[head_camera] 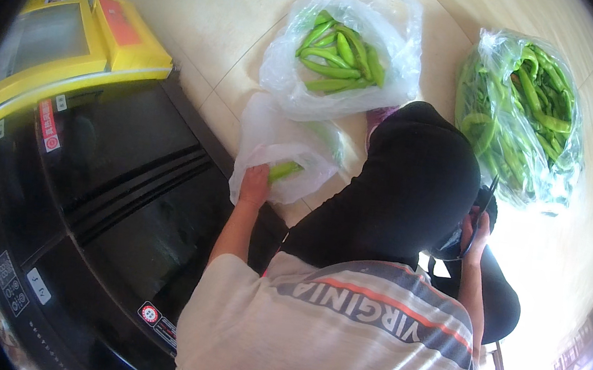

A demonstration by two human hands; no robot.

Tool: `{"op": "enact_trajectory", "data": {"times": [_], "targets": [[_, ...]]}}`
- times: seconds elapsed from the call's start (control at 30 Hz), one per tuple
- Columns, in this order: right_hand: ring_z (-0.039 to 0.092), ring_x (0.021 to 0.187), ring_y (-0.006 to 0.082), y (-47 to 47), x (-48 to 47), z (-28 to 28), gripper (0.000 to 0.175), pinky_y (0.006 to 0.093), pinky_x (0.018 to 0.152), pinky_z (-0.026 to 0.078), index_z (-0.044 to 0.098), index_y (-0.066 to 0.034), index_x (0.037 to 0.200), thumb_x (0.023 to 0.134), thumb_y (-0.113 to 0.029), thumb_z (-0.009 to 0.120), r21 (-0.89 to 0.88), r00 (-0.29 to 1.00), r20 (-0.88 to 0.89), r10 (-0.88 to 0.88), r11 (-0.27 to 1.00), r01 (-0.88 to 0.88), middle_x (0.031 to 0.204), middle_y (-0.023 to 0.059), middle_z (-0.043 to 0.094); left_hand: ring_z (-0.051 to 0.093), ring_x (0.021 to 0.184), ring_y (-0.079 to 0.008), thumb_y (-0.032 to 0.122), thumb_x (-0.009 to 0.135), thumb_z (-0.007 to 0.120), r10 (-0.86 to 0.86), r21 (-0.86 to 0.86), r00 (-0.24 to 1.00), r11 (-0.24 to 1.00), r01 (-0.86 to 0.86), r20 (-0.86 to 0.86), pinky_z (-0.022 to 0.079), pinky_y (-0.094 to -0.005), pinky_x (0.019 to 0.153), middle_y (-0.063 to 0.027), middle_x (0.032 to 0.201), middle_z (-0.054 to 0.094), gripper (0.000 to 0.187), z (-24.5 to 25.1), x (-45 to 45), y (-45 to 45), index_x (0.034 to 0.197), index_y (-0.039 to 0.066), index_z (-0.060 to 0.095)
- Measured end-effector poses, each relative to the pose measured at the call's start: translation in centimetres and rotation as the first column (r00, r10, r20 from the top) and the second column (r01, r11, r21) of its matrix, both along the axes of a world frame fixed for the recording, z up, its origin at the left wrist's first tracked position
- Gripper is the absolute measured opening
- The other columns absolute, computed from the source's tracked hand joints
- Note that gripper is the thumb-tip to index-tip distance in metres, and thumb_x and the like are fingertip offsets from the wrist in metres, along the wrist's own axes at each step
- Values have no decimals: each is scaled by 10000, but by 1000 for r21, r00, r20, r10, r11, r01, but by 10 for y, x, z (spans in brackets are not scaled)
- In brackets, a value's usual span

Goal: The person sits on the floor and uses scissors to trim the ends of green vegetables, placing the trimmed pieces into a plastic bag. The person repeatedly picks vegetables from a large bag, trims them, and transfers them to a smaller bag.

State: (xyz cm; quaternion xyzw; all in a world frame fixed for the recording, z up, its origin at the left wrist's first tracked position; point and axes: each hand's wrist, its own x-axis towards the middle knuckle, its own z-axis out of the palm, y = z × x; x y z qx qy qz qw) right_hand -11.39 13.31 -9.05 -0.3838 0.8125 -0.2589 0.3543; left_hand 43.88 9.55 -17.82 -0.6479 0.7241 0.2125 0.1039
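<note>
My left hand [256, 183] is at the mouth of a small white plastic bag [260, 121]. Its fingertips are next to a green pepper [284, 171] in that bag; whether they grip the pepper or the film is hidden. Down by my right knee, my right hand [476, 234] is closed on dark-handled scissors [492, 190], whose pointed blade sticks up past the fingers. Beyond the small bag stands a larger clear plastic bag [406, 39], its mouth wide, with several long green peppers [337, 59] inside.
A full clear bag of green peppers [520, 116] stands on the tiled floor [196, 1] at the right. Along my left side is a black glossy appliance [134, 130] with stickers, and a yellow-framed unit [100, 40] at its far end. Strong glare covers the lower right floor.
</note>
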Motion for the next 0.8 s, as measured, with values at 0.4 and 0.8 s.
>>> {"op": "enact_trajectory", "data": {"times": [0.4,0.8], "targets": [[550,608,153,0,-1,8,253,287,597,460,553,-26,1028,794,-94,620,52,979,-111,170,985,-165,683,82,572,590,970,-354,133,828,437,87,360,915,901,-241,394,478,-438,816,-204,1028,611,269,41,9,-52,1039,37,575],[614,702,356,-2,1,11,278,372,614,472,547,-20,1017,762,-88,637,137,926,-143,348,934,-330,766,190,606,512,1090,-247,178,763,528,-638,-73,765,762,643,83,388,-475,923,-76,1079,597,137,68,-20,-106,826,130,640]]}}
